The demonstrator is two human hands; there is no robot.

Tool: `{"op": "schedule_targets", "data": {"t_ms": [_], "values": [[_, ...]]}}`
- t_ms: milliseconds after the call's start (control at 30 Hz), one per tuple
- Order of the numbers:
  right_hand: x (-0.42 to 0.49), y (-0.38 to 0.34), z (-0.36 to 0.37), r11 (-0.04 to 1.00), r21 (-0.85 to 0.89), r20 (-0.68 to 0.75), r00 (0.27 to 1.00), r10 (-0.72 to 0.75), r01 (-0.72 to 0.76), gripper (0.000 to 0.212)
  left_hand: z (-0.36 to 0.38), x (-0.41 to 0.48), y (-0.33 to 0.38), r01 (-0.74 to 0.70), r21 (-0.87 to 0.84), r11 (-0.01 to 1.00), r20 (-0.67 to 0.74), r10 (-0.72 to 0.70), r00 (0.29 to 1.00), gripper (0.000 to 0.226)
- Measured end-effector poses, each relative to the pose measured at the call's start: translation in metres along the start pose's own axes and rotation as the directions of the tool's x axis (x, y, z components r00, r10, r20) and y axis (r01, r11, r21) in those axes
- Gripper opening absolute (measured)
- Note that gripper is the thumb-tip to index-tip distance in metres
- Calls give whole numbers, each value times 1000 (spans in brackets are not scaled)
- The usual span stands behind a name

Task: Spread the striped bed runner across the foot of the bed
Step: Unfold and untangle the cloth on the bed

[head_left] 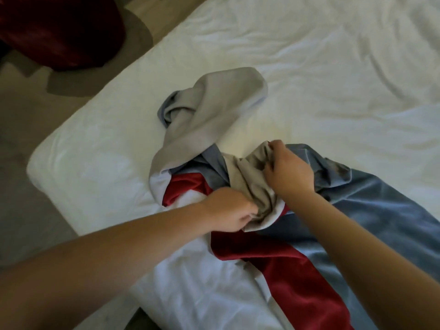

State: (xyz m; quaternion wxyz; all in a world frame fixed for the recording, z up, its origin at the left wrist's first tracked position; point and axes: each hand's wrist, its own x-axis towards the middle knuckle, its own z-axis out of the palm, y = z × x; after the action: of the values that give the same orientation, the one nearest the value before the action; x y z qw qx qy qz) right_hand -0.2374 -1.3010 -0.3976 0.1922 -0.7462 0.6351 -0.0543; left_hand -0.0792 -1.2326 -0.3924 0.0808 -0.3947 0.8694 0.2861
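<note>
The striped bed runner (297,253) lies bunched near the corner of the bed (333,55), whose white sheet is wrinkled. Beige floor (21,144) and a dark red seat (62,32) lie beyond. The left hand (228,210) and right hand (289,170) both pinch its grey folds.

The bed runner (371,210) is striped in broad plain bands: a dusty blue, a deep red, and a pale white with a faint bluish cast. Its other side is one flat greyish beige. That is the colour of the bunch I hold in my left hand (228,210) and my right hand (289,171), and of the twisted length lying further up. The bed (309,55) under it is plain white, without any print. The floor (21,144) beside it is tan carpet with a darker grey-brown shape in it. A dark red thing (59,32) fills the far left corner; I cannot tell what it is.
</note>
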Motion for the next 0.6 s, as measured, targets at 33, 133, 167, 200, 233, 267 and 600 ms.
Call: {"op": "schedule_targets", "data": {"t_ms": [33, 133, 167, 200, 233, 267, 600], "values": [[-2, -1, -1, 999, -39, 13, 999, -37, 37, 25, -4, 0, -5, 30, 11, 999, -51, -29, 998, 21], [-7, -1, -5, 965, -223, 39, 990, -134, 139, 35, -27, 7, -26, 149, -6, 989, -266, -145, 953, 25], [-9, -2, -4, 941, -292, 44, 985, -165, 170, 34, -35, 11, -35, 203, 11, 979, -326, -188, 927, 24], [-10, -2, -3, 919, -341, 49, 980, -195, 200, 33, -42, 15, -44, 269, 46, 962, -367, -234, 900, 23], [-10, -2, -1, 906, -359, 59, 974, -221, 227, 32, -49, 20, -54, 344, 96, 934, -382, -285, 879, 25], [-9, -3, 1, 901, -352, 77, 967, -244, 255, 30, -54, 25, -62, 424, 160, 891, -367, -345, 864, 31], [7, -8, 10, 944, -177, 263, 938, -228, 279, 38, -67, 15, -141, 706, 104, 701, -230, -673, 703, 70]]}}
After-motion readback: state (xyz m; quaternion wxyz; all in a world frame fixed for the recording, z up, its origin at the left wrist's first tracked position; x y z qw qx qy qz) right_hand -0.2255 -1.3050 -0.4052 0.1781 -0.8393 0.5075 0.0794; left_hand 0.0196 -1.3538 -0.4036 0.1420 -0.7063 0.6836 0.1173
